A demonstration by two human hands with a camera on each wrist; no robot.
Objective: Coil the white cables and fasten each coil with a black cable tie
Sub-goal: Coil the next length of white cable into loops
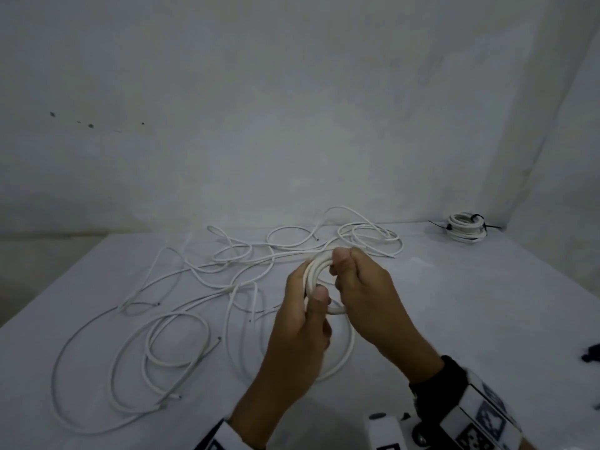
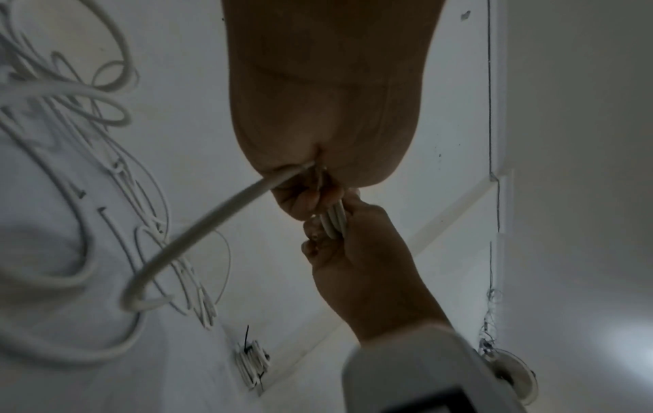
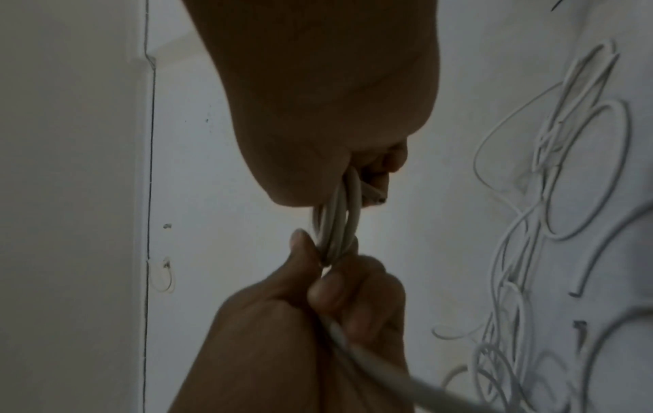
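A small white cable coil [image 1: 314, 271] is held up over the table between both hands. My left hand [image 1: 308, 287] grips its lower left side, thumb on the front. My right hand [image 1: 341, 264] pinches its upper right side with thumb and curled fingers. In the left wrist view the left hand [image 2: 307, 192] clasps the coil strands [image 2: 334, 220], and the trailing cable [image 2: 212, 223] curves away to the table. In the right wrist view the right hand [image 3: 371, 178] holds the strands [image 3: 339, 220], with a cut cable end beside its fingers.
Several loose white cables [image 1: 194, 287] sprawl over the white table [image 1: 454, 303], left of and behind my hands. A finished coil [image 1: 464, 228] with black ties sits in the back right corner by the wall. Dark pieces [image 1: 592, 354] lie at the right edge.
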